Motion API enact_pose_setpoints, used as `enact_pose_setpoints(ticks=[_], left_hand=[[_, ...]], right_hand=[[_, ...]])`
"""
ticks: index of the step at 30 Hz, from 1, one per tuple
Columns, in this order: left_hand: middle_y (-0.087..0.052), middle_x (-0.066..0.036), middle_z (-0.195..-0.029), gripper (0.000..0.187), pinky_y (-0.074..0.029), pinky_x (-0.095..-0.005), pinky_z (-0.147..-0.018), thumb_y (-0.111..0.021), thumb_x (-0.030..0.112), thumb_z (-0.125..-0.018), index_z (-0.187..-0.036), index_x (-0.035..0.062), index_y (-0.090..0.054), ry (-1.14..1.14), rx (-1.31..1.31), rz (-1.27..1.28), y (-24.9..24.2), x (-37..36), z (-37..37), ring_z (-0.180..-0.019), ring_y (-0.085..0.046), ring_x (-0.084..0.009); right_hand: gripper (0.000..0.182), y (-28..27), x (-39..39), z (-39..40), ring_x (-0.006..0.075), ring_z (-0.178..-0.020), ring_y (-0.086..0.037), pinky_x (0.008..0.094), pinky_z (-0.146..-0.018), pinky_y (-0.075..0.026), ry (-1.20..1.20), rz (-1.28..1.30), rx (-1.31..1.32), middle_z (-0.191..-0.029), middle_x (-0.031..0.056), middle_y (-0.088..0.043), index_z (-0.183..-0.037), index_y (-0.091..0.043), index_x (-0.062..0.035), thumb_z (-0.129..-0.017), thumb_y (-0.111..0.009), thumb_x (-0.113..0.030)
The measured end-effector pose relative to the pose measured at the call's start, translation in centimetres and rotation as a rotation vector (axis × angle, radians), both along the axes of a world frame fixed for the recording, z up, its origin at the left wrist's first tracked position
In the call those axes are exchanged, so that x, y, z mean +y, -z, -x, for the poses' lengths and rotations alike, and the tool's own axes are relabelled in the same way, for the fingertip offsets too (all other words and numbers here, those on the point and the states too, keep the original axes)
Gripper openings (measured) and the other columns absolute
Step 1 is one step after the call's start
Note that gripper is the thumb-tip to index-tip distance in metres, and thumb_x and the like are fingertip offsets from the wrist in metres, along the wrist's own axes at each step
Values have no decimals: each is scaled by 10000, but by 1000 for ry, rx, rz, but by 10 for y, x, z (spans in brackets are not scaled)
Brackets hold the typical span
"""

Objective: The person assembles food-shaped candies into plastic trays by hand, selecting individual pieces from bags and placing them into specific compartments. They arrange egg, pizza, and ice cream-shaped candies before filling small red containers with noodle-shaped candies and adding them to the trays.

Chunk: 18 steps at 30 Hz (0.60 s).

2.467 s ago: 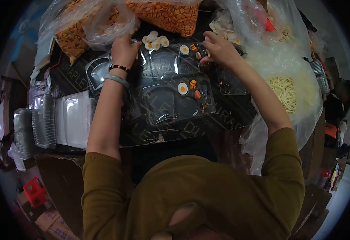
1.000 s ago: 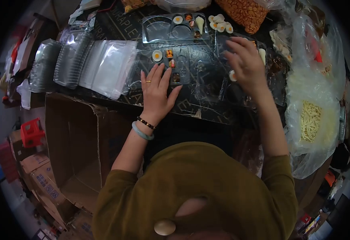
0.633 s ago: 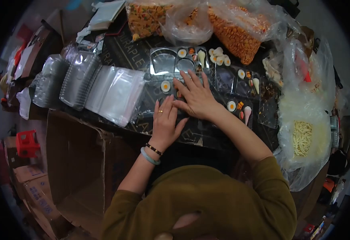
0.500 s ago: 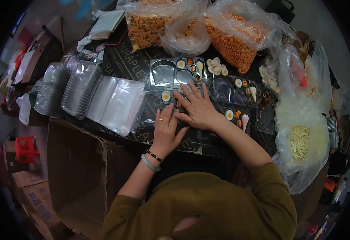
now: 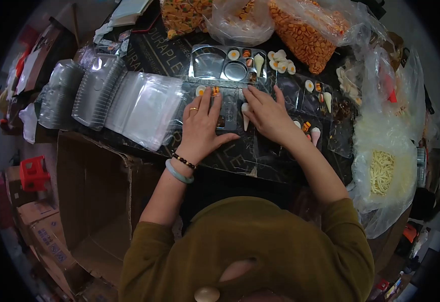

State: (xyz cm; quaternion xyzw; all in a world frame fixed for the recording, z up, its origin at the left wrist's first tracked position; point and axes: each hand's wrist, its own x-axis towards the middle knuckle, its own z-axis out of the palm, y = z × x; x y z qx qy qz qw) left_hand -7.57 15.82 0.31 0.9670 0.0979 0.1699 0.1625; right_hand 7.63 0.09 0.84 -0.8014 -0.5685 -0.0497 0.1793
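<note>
My left hand [image 5: 198,120] lies flat with fingers outstretched over the left of a clear compartment tray [image 5: 229,106]. Its fingertips are at a miniature fried egg [image 5: 200,90] and a small burger-like piece [image 5: 216,91]. My right hand [image 5: 271,117] rests palm down at that tray's right end, fingers apart, beside a white miniature ice cream cone [image 5: 245,120] it partly covers. Behind them is another clear tray [image 5: 207,78] holding an egg [image 5: 234,55], small food pieces and a pale green-topped cone [image 5: 258,64]. Two more filled trays sit to the right, the nearer partly behind my right forearm.
Loose fried eggs [image 5: 282,63] lie in a pile at the back. Bags of orange pieces [image 5: 305,35] stand behind, and an open bag of pale sticks [image 5: 381,173] is at right. Stacked clear lids [image 5: 96,93] and plastic sleeves [image 5: 142,108] lie left, above a cardboard box [image 5: 94,201].
My left hand has moved forward onto the egg and burger-like piece. My right hand has shifted right, baring the cone and the tray's middle. The camera view has shifted slightly.
</note>
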Motion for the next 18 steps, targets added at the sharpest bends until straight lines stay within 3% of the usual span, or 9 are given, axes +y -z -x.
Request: enact_pose_setpoints(ticks=[3,6,12,15,16,18], left_hand=[[-378,-194,-1411,987,-281,-474,-1055,-804,544,-586,-1358,52,-435,-13,26,-31,-4,7,-2,-1281,-373,-365],[-374,-191,-1421,997,-255,-500,-1067,-803,547,-586,-1370,59,-426,-18,30,-64,-2,10,-2,-1309,-344,-381],[-391,-231,-1386,966,-304,-496,-1067,-825,496,-585,-1336,19,-451,16,-49,-7,2,6,-4,-1293,-362,-419],[-406,-229,-1362,971,-320,-487,-1059,-844,471,-564,-1324,8,-455,21,-76,18,2,-1,-10,-1267,-384,-420],[-409,-227,-1356,975,-323,-483,-1059,-848,466,-559,-1323,5,-454,16,-76,33,2,-4,-12,-1262,-388,-418],[-419,-224,-1338,980,-336,-474,-1050,-860,443,-546,-1316,-5,-453,23,-88,47,3,-8,-12,-1243,-401,-413]], right_hand=[[300,-10,3,-3,265,-981,-602,478,-980,-322,-3,106,122,-982,102,-634,-1115,-615,-59,-875,-587,-237],[196,-5,8,-1,254,-857,-609,432,-891,-352,10,8,143,-814,69,-622,-945,-655,-59,-833,-609,-214],[221,-12,24,-4,250,-830,-610,412,-882,-349,122,-262,355,-871,80,-650,-942,-647,-63,-791,-638,-223],[182,-1,36,-3,245,-851,-603,441,-889,-345,103,-199,211,-814,63,-626,-921,-659,-87,-803,-646,-226],[140,-2,36,-4,248,-878,-595,451,-896,-340,108,-104,203,-855,66,-617,-874,-670,-94,-812,-649,-217],[133,-3,32,-3,253,-922,-591,446,-899,-343,101,-161,120,-957,74,-618,-854,-685,-93,-822,-646,-216]])
